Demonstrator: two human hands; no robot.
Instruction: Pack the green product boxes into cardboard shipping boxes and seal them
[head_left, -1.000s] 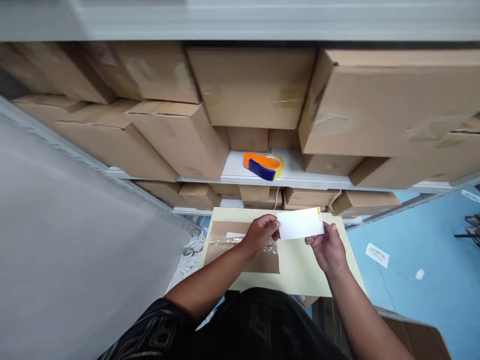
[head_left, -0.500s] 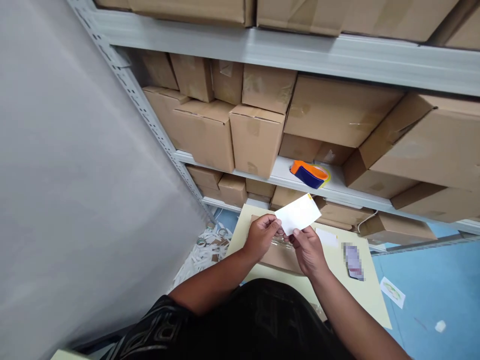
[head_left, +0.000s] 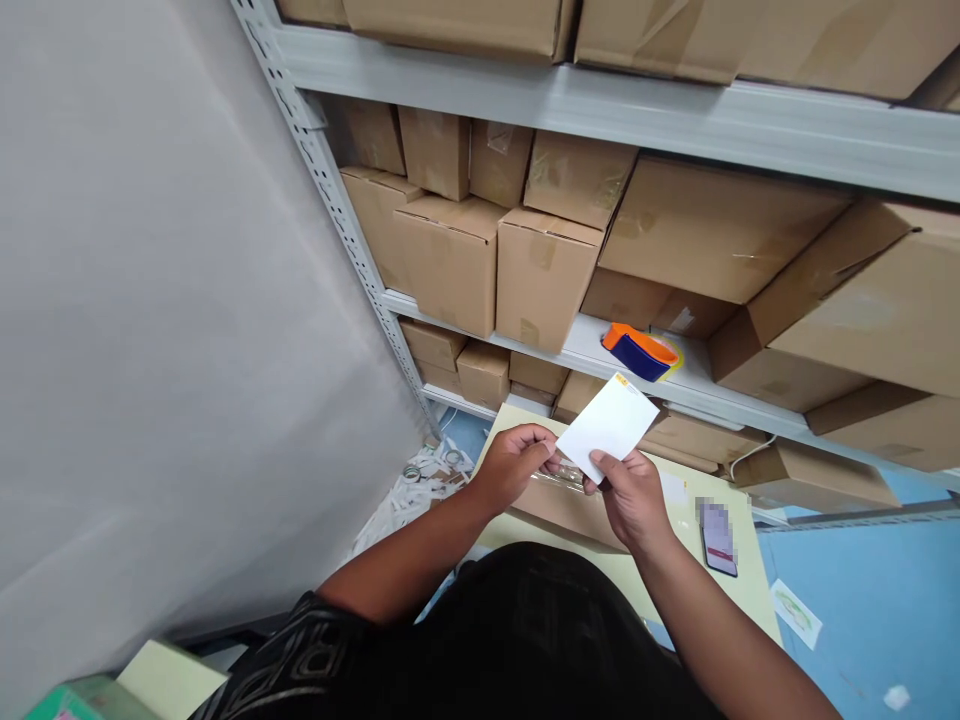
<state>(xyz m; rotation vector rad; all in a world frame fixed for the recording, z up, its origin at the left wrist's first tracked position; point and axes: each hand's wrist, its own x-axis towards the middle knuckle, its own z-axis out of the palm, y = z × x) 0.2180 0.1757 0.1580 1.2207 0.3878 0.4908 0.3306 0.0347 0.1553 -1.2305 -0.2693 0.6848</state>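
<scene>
A small white card [head_left: 611, 425] with an orange mark and tiny print at its top corner is held up over a table. My right hand [head_left: 626, 490] pinches its lower edge, the thumb lying on the face. At the card's left corner, my left hand [head_left: 517, 460] is closed, thumb and fingertips pinched on that corner. Below both hands a cardboard box [head_left: 574, 515] with shiny clear tape lies on the pale yellow table [head_left: 517, 415]. To the right of my right hand, a second white card [head_left: 673, 488] is partly hidden.
A phone [head_left: 718, 538] lies on the table's right side. Metal shelving [head_left: 480, 85] with cardboard boxes [head_left: 547, 275] rises beyond, with an orange and blue tape dispenser [head_left: 641, 352] on it. White paper scraps [head_left: 390, 510] litter the floor by the grey wall [head_left: 187, 300].
The card has turned more upright and my right thumb now lies further onto it. My left hand has slid out to its corner. The view has shifted, moving the shelves rightward.
</scene>
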